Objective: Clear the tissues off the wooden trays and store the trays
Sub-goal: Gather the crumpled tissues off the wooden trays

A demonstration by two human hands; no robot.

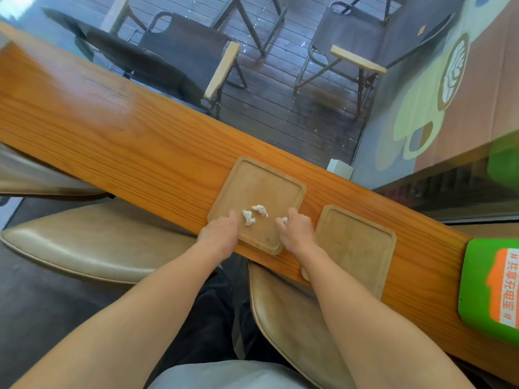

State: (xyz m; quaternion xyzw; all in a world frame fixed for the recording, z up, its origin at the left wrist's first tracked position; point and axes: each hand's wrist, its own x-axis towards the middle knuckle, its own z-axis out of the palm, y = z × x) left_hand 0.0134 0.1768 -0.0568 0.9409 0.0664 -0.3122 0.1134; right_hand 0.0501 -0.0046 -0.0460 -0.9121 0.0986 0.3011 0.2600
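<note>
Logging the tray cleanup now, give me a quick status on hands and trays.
Left hand on left tray edge, open. Right hand pinching a tissue bit. Two tissue wads loose on that tray. Right tray bare. Nothing blocking.

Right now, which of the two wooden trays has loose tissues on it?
The left tray, under both hands. Two crumpled tissues lie on it, and the right hand pinches a third. The right tray is bare.

We see a glossy varnished wooden counter with clear grain, two matt pale wooden trays, crumpled white paper tissues, smooth beige leather-like seats, a shiny green plastic device
</note>
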